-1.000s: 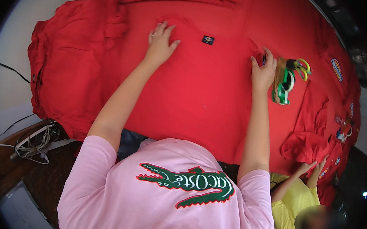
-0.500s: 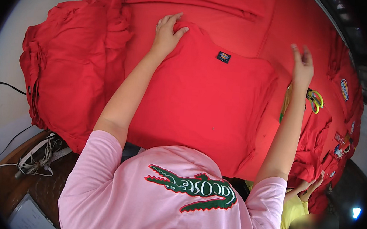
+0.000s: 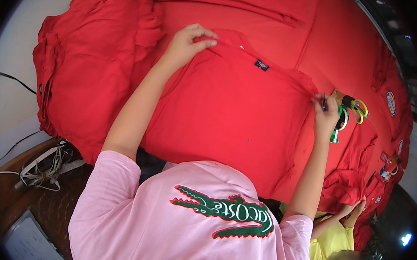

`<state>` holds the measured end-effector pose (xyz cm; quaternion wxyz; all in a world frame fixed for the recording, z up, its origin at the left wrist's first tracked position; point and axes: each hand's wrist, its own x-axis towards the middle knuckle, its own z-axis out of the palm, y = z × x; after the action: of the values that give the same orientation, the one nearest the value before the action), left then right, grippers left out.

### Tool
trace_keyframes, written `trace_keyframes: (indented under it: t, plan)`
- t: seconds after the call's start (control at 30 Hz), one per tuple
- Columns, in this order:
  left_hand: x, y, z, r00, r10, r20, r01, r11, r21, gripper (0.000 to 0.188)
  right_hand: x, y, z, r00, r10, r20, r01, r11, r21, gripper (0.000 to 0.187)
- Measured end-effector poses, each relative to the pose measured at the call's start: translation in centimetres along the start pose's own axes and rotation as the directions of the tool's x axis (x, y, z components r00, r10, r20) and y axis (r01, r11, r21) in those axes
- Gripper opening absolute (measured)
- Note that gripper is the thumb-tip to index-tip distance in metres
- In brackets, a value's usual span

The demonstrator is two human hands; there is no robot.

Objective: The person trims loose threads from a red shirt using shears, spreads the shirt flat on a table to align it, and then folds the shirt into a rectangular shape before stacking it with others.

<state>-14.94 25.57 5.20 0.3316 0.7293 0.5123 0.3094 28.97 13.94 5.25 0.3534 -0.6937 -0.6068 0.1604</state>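
A red shirt (image 3: pixel 234 112) is spread out ahead of the pink-clad torso (image 3: pixel 149 213). The left arm (image 3: pixel 145 96) is stretched forward, wrist bent inward, and the shirt's upper left edge is pinched between thumb and fingers by the left hand (image 3: pixel 190 41). The opposite shoulder is gripped by the right hand (image 3: pixel 327 111), its fingers curled, just beside yellow-handled scissors (image 3: pixel 359 110).
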Motion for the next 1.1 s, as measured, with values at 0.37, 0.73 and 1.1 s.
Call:
trace_keyframes:
  t: [0.37, 0.73, 1.1]
  plan:
    - [-22.7, -1.8, -0.3, 0.964, 0.055, 0.258, -0.116, 0.967, 0.227, 0.028, -21.3, -0.3, -1.7, 0.936, 0.169, 0.308, -0.168, 0.985, -0.030, 0.019]
    - [-24.2, 0.9, -2.7, 0.851, -0.229, 0.473, 0.271, 0.962, -0.022, 0.014, -22.5, 0.5, -6.0, 0.734, 0.305, 0.607, -0.438, 0.895, 0.080, 0.011]
    - [-19.0, 2.2, 1.7, 0.986, -0.068, 0.155, -0.011, 0.888, 0.460, 0.020, -14.9, -2.1, -3.2, 0.990, 0.124, 0.068, -0.113, 0.983, -0.143, 0.033]
